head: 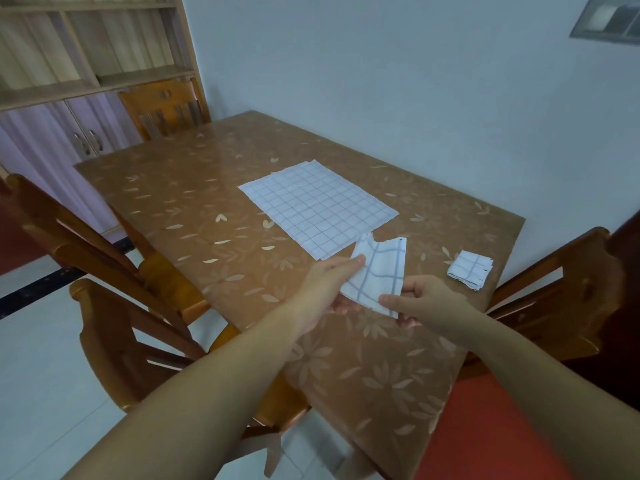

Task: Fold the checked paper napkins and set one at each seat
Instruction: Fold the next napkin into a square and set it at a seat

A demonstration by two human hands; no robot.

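Holding the half-folded checked napkin [379, 271] just on the near side of the flat napkin stack [318, 206], both hands pinch it: the left hand [325, 282] its left edge, the right hand [426, 299] its near corner. Its long axis points toward the stack, so the far end probably folds back to the right hand.

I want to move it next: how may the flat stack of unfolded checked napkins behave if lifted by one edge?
Probably floppy and light: the unfolded napkins are thin paper lying flat. The sheets may slide apart, as their far corners sit offset.
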